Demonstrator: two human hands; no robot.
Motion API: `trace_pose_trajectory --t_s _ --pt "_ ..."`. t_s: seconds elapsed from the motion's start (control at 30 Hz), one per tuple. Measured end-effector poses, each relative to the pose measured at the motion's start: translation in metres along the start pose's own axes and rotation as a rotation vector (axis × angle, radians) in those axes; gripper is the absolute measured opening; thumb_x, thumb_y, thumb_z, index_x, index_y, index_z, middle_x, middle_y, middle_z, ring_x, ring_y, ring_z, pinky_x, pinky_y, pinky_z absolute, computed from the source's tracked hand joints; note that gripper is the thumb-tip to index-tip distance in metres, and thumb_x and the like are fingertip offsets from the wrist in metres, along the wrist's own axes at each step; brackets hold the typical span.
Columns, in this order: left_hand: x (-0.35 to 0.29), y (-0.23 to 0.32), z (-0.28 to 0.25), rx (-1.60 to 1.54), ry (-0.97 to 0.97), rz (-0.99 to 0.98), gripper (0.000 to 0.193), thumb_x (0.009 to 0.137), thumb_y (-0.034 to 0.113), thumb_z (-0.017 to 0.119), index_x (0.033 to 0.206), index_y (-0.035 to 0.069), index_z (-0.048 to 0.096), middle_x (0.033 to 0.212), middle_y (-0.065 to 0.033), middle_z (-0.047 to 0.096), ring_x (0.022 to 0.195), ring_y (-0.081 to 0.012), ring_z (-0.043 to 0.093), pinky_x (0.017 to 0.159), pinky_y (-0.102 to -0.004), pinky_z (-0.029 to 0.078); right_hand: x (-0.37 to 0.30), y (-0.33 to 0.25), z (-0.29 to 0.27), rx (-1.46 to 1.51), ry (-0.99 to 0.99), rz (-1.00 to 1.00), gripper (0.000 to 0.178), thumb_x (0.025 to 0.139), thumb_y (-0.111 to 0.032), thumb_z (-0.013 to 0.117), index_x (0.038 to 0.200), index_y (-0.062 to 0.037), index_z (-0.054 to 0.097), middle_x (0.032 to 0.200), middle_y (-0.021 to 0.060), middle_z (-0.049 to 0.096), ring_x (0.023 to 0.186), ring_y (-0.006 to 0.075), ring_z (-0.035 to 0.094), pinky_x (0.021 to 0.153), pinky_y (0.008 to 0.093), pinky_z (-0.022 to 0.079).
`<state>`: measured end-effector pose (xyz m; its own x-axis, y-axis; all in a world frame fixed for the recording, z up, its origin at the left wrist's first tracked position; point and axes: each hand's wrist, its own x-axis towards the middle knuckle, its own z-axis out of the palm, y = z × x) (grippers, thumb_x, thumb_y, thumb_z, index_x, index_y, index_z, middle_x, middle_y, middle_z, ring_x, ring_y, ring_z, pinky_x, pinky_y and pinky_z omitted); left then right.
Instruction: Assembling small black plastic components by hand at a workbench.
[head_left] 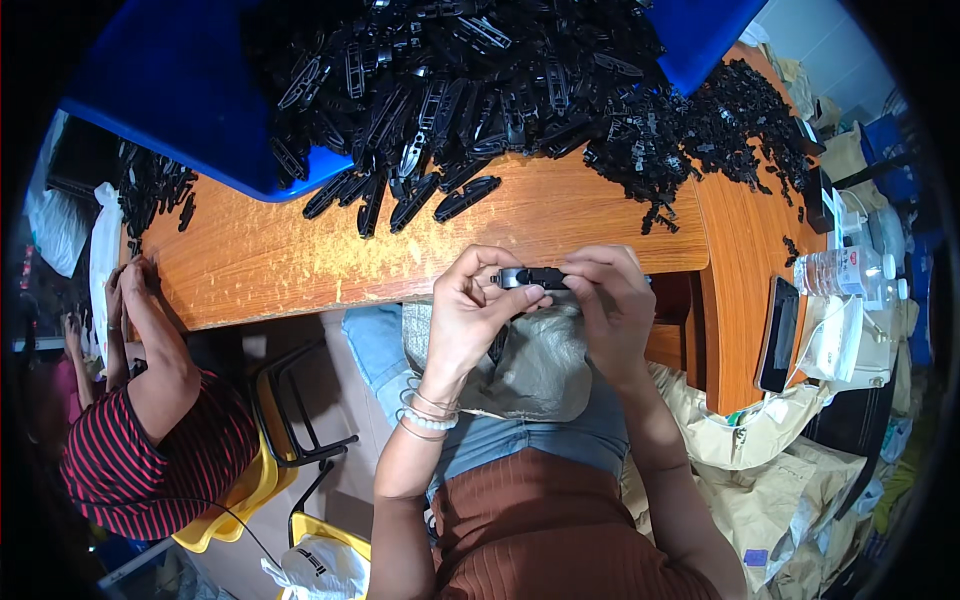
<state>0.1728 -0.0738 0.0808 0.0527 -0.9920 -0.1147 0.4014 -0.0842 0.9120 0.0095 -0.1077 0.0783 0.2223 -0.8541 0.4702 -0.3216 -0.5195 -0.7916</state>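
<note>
Over the table's front edge, in front of my body, both hands meet at a small black plastic part (545,277) with a shiny grey section at its left end. My left hand (475,305) pinches that left end between thumb and fingers. At the other end, my right hand (612,305) has its thumb and fingertips closed on the part. A heap of long black plastic pieces (430,110) lies beyond my hands, some loose on the tabletop. Small black clip-like pieces (650,150) are heaped to its right. What my fingers cover on the part is hidden.
The wooden table (270,250) has blue bins (180,100) at its far side. A phone (778,335) and plastic bottles (845,272) stand to the right. A grey sack (545,365) lies on my lap. Another person in a striped shirt (160,455) sits at left.
</note>
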Motion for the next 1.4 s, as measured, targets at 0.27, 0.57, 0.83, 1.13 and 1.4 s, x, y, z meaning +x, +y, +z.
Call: trace_pose_trajectory --t_s 0.27,0.57,0.83,1.13,1.4 --pt "0.001 -0.004 -0.001 0.141 0.080 0.027 0.023 0.077 -0.011 0.064 0.094 -0.001 0.053 0.084 -0.0048 0.061 0.065 -0.0089 0.061 0.060 -0.0181 0.049 -0.006 -0.003 0.006 0.437 -0.018 0.486 0.022 0.079 0.004 0.064 0.101 0.0017 0.065 0.100 0.0070 0.060 0.086 0.0102 0.054 0.075 0.0209 0.044" --pt "-0.001 0.006 0.007 0.108 0.112 -0.050 0.016 0.078 -0.008 0.065 0.087 0.000 0.055 0.076 -0.0051 0.064 0.067 -0.0093 0.063 0.063 -0.0185 0.050 -0.005 0.003 -0.001 0.156 -0.098 0.216 0.028 0.080 0.003 0.064 0.109 0.0013 0.063 0.099 0.0076 0.060 0.080 0.0089 0.055 0.070 0.0204 0.044" --pt "0.025 0.012 -0.033 0.979 0.059 0.411 0.013 0.078 0.005 0.067 0.090 0.000 0.065 0.088 -0.0117 0.062 0.078 -0.0233 0.059 0.067 -0.0333 0.047 -0.009 0.027 -0.042 0.226 -0.351 0.321 0.009 0.080 0.002 0.062 0.088 0.0033 0.066 0.086 0.0091 0.065 0.078 0.0157 0.061 0.068 0.0264 0.047" --pt "0.043 0.000 -0.026 1.516 0.188 0.736 0.018 0.073 -0.001 0.062 0.090 0.001 0.057 0.086 -0.0142 0.048 0.080 -0.0306 0.047 0.070 -0.0400 0.041 0.014 0.088 -0.072 -0.661 0.247 -0.028 0.010 0.078 0.005 0.059 0.088 0.0009 0.060 0.084 0.0138 0.057 0.081 0.0317 0.055 0.072 0.0385 0.044" --pt "0.040 -0.011 -0.028 1.201 0.192 0.734 0.022 0.069 0.002 0.073 0.087 0.001 0.061 0.090 -0.0126 0.053 0.085 -0.0298 0.050 0.072 -0.0380 0.043 0.002 0.084 -0.055 -0.508 0.298 -0.144 0.012 0.077 0.008 0.060 0.087 0.0012 0.061 0.086 0.0124 0.061 0.080 0.0272 0.058 0.070 0.0340 0.046"
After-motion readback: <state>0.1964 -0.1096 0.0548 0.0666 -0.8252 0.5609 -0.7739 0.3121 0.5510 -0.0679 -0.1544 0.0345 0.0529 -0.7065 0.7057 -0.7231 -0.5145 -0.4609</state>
